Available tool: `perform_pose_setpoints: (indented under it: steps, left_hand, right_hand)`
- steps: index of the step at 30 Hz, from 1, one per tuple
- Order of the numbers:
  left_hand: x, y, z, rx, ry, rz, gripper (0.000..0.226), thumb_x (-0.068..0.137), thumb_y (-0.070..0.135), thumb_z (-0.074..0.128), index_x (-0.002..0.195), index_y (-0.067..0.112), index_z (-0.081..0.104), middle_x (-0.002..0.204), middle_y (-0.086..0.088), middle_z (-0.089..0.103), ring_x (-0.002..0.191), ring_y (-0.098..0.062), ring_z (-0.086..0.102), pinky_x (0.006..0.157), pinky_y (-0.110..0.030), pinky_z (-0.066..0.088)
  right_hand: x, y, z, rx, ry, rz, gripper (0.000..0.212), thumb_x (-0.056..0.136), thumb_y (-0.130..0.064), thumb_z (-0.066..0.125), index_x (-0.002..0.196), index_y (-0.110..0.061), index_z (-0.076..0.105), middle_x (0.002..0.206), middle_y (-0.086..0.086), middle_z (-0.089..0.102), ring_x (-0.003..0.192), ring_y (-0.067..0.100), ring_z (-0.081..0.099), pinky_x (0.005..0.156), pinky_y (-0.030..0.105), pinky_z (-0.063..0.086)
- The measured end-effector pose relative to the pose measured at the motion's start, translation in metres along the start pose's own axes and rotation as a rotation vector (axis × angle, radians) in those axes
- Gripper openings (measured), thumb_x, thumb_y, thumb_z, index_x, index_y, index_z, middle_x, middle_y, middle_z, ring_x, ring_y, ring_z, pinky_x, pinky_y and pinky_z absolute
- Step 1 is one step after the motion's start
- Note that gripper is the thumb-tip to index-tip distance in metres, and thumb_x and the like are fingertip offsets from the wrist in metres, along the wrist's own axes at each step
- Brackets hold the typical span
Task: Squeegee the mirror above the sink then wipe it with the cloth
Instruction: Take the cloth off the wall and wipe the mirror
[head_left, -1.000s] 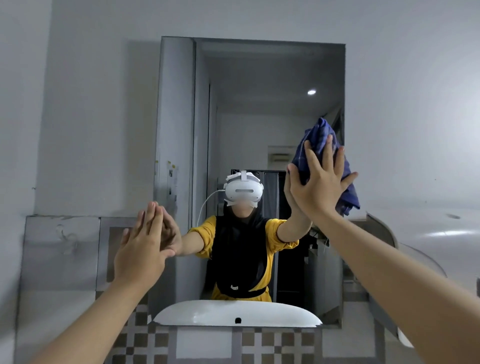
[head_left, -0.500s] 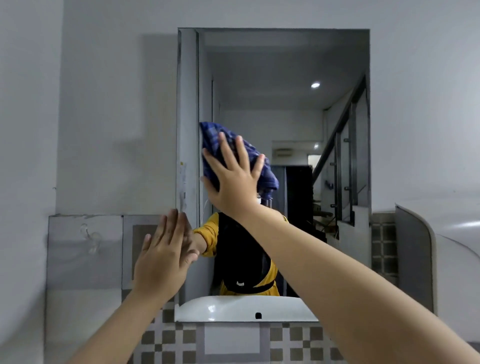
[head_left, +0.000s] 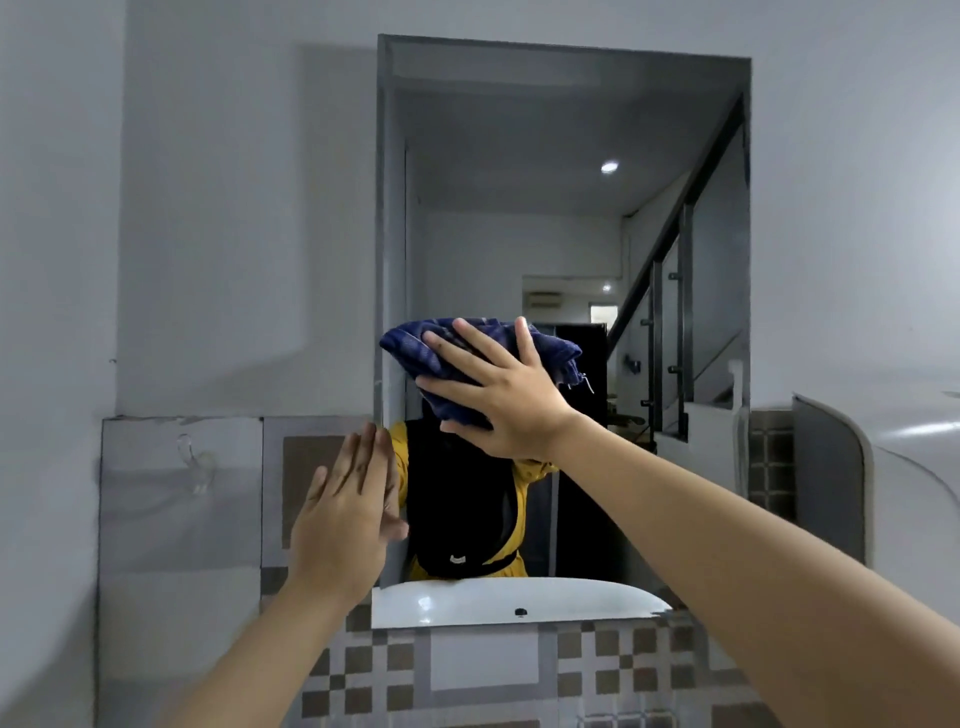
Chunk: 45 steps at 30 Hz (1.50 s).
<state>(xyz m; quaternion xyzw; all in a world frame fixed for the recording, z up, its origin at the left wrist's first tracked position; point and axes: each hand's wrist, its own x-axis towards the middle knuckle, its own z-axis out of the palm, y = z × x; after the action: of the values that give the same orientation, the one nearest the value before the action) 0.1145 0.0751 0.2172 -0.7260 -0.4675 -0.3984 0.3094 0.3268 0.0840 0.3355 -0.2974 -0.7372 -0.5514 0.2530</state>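
A tall rectangular mirror (head_left: 566, 208) hangs on the grey wall. My right hand (head_left: 501, 402) presses a bunched dark blue checked cloth (head_left: 415, 348) flat against the glass at the mirror's left side, about mid-height, fingers spread over it. My left hand (head_left: 345, 512) is held flat with fingers together at the mirror's lower left edge, holding nothing. No squeegee is in view. The mirror reflects a person in yellow and black, mostly hidden behind my right hand.
Checked brown and grey tiles (head_left: 467, 670) run below the mirror. The white sink appears only as a reflection (head_left: 514, 603) along the mirror's bottom edge. A white curved appliance (head_left: 904, 467) stands at the right. A clear wall hook (head_left: 195, 462) sits left.
My right hand swept the cloth from the mirror's right edge to its left side, then down to mid-height. My left hand stayed flat at the lower left edge.
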Motion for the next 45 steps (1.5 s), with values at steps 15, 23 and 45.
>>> perform_pose_setpoints:
  steps: [15,23,45]
  left_hand:
    - [-0.002,0.0,0.003,-0.09,-0.043,-0.013,0.119,0.052,0.024,0.088,0.144,0.009,0.015,0.15,-0.011,0.021,0.136,-0.029,0.024,0.101,-0.043,0.027]
    - [-0.003,0.0,0.004,-0.116,-0.059,-0.035,0.112,0.059,0.019,0.085,0.145,0.01,0.013,0.15,-0.009,0.017,0.137,-0.028,0.019,0.102,-0.044,0.025]
    - [-0.05,-0.005,0.013,-0.095,-0.12,-0.11,0.089,0.081,0.037,0.064,0.147,0.025,0.005,0.154,-0.006,0.014,0.138,-0.026,0.02,0.102,-0.042,0.026]
  right_hand:
    - [-0.114,0.076,-0.025,-0.046,0.167,0.933,0.059,0.084,-0.054,0.048,0.139,-0.032,0.046,0.156,0.008,0.03,0.145,0.033,0.02,0.106,0.072,0.014]
    - [-0.1,0.036,-0.009,0.119,0.29,1.545,0.055,0.091,-0.048,0.046,0.143,-0.037,0.033,0.162,0.0,0.01,0.147,0.029,0.007,0.109,0.071,0.006]
    - [-0.001,-0.117,0.029,0.236,0.058,0.426,0.06,0.083,-0.033,0.063,0.14,-0.034,0.044,0.159,0.002,0.024,0.146,0.03,0.008,0.106,0.069,-0.002]
